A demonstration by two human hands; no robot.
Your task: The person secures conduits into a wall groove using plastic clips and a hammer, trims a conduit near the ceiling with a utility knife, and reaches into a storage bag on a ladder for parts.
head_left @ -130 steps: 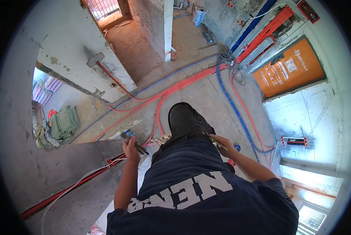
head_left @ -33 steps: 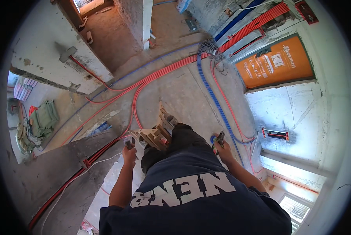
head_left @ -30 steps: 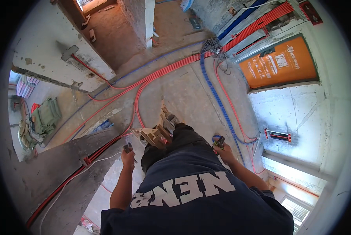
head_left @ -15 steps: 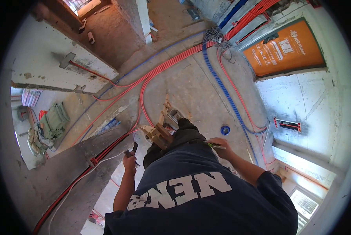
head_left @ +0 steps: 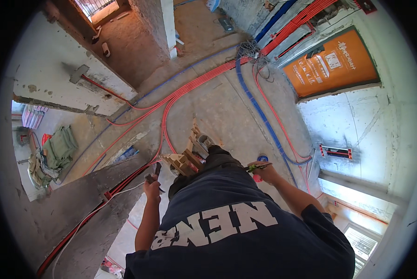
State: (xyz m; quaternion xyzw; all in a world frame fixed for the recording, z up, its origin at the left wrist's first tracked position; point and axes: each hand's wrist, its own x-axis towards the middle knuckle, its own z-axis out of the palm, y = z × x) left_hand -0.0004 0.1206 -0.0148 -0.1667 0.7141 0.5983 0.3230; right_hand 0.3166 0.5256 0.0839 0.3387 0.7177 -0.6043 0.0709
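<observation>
My left hand [head_left: 151,189] is closed around a dark hand tool [head_left: 157,169]; a blunt end sticks out past the fingers, and its exact kind is unclear. It is held out to the left of my body, near a wall with red conduits. My right hand [head_left: 266,173] grips a slim tool with green on it [head_left: 255,166], too small to make out its kind. Beyond that hand, a blue roll [head_left: 263,158] lies on the concrete floor. Something pink [head_left: 258,178] shows just below the right hand. Rough wooden pieces [head_left: 183,162] are by my feet.
Red conduits [head_left: 194,80] and a blue bundle [head_left: 259,109] run across the floor, with tangled grey wire [head_left: 249,49] at their junction. Left, a long-handled hammer [head_left: 80,73] leans on a wall; green cloth [head_left: 61,148] lies beyond. An orange panel [head_left: 332,64] covers the right wall.
The view has shifted slightly. My right hand now partly covers the blue roll's near edge, and the pink thing has come into sight below it. Both hands keep their tools.
</observation>
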